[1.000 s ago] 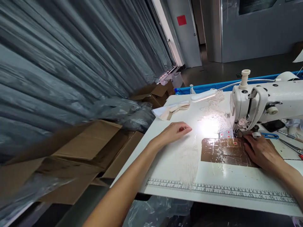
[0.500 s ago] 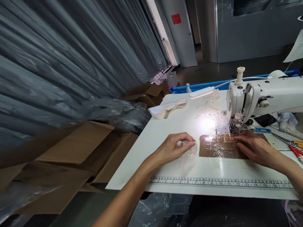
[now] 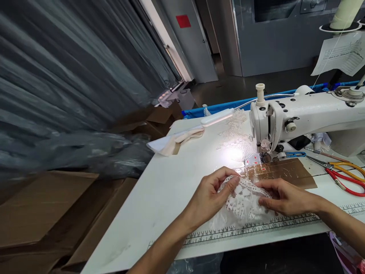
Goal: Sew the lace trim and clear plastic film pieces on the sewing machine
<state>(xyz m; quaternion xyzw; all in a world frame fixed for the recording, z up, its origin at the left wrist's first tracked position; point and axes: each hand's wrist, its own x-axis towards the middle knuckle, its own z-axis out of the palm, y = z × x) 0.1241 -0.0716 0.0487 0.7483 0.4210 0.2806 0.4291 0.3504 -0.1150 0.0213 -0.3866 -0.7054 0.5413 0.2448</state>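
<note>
Both hands hold a small piece of white lace (image 3: 242, 198), openwork and see-through with a scalloped pattern, bunched on the white sewing table (image 3: 171, 182) just above the printed ruler (image 3: 256, 230). The left hand (image 3: 211, 198) pinches its 9 o'clock edge with curled fingers, while the right hand (image 3: 285, 198) presses its 3 o'clock side. At 12 o'clock from the lace lie a brown taped patch (image 3: 285, 171) and the white sewing machine (image 3: 299, 118).

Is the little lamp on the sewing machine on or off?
On. The lamp throws a bright white glare onto the lace and table right below it.
</note>
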